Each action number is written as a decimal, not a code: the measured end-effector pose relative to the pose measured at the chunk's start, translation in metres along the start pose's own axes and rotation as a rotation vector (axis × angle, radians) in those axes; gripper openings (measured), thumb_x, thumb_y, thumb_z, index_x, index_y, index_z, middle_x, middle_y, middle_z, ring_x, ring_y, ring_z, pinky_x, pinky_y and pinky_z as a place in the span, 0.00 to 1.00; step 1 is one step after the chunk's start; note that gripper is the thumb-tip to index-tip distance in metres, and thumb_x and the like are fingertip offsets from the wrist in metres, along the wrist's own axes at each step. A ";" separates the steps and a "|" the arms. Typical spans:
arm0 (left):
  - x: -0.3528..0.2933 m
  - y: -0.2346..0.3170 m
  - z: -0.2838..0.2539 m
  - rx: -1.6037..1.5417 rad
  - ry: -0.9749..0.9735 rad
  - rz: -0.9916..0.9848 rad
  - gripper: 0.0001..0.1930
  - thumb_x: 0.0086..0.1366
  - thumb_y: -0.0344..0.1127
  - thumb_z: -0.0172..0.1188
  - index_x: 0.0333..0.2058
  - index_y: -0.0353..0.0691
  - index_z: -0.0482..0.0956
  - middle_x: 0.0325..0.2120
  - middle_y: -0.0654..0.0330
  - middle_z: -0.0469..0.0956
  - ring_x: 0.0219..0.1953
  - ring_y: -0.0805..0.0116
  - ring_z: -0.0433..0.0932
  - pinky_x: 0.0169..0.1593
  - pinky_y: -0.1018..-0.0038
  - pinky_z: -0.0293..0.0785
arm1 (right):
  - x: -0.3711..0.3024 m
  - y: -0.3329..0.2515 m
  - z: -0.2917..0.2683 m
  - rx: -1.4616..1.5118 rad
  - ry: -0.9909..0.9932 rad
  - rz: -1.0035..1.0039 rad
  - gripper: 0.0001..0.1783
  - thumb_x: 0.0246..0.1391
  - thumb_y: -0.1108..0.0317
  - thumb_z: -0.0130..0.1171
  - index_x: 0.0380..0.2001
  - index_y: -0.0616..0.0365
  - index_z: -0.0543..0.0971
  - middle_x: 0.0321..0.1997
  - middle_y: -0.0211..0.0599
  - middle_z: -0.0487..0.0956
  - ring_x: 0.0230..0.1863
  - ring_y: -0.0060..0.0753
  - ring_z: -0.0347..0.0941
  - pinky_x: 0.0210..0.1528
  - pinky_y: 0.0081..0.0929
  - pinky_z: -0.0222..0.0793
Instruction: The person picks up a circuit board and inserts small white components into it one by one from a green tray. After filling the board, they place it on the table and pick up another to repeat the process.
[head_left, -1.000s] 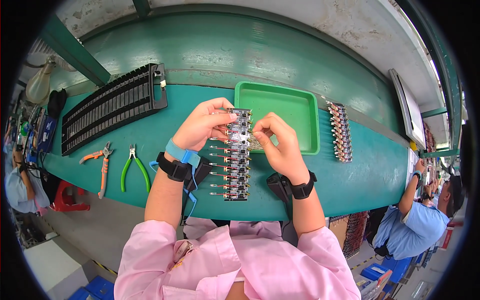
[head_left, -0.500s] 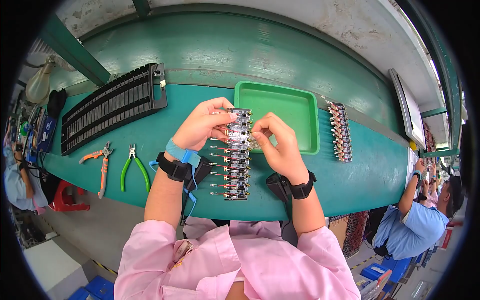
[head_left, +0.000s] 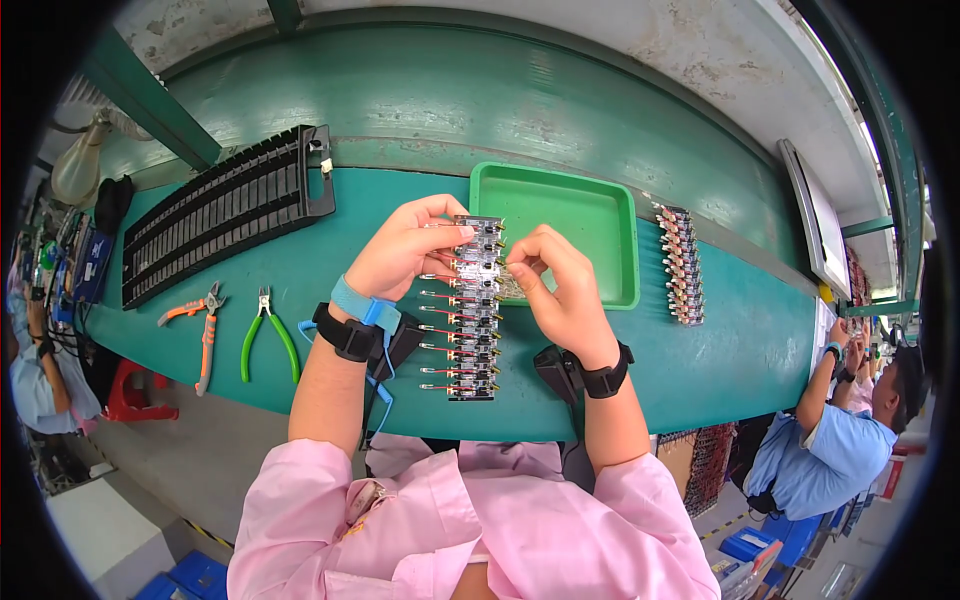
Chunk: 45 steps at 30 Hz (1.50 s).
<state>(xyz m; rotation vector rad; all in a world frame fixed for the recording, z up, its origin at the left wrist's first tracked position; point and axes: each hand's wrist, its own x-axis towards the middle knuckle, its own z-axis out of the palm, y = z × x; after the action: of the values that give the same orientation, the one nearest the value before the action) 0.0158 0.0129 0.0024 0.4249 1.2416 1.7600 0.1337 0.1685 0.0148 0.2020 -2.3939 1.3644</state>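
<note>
A long strip of joined circuit boards (head_left: 474, 330) with red wires along its left edge hangs upright over the teal bench. My left hand (head_left: 398, 246) grips its upper left part, the thumb lying across the front. At the strip's upper right edge, my right hand (head_left: 556, 290) has thumb and forefinger pinched together; whatever is between them is too small to make out. Behind my right hand stands a green plastic tray (head_left: 628, 245), with small pale bits in its near left corner.
A second board strip (head_left: 681, 265) lies right of the tray. To the left are a black slotted rack (head_left: 225, 215), orange-handled cutters (head_left: 208, 345) and green-handled pliers (head_left: 268, 335). A blue coiled cord (head_left: 383, 398) runs from my left wrist. A co-worker in blue (head_left: 825, 455) sits at right.
My right thumb and forefinger have shifted very slightly right, away from the strip's edge. My left hand and the strip stay in place.
</note>
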 end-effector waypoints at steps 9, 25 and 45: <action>0.000 0.002 0.002 -0.010 -0.004 0.000 0.04 0.57 0.31 0.54 0.28 0.40 0.67 0.24 0.62 0.73 0.23 0.79 0.73 0.24 0.84 0.72 | 0.000 -0.002 -0.002 -0.047 0.009 -0.024 0.05 0.43 0.83 0.51 0.25 0.64 0.68 0.24 0.35 0.68 0.25 0.27 0.65 0.26 0.20 0.61; 0.009 -0.018 -0.001 -0.047 -0.025 0.059 0.06 0.56 0.31 0.55 0.31 0.37 0.70 0.22 0.59 0.75 0.19 0.76 0.74 0.21 0.84 0.72 | 0.000 -0.004 0.004 -0.342 0.039 -0.112 0.05 0.42 0.83 0.49 0.24 0.64 0.67 0.22 0.42 0.65 0.23 0.41 0.64 0.26 0.27 0.60; 0.008 -0.012 -0.016 -0.124 0.025 0.095 0.05 0.56 0.29 0.53 0.30 0.37 0.68 0.22 0.61 0.74 0.20 0.77 0.74 0.22 0.82 0.71 | -0.003 0.018 0.009 -0.280 -0.159 0.293 0.08 0.33 0.84 0.56 0.24 0.67 0.73 0.21 0.38 0.68 0.21 0.29 0.64 0.25 0.23 0.62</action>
<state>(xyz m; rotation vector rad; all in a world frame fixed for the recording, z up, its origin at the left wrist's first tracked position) 0.0060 0.0119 -0.0171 0.3960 1.1386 1.9167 0.1284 0.1695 -0.0047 -0.1263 -2.8019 1.1439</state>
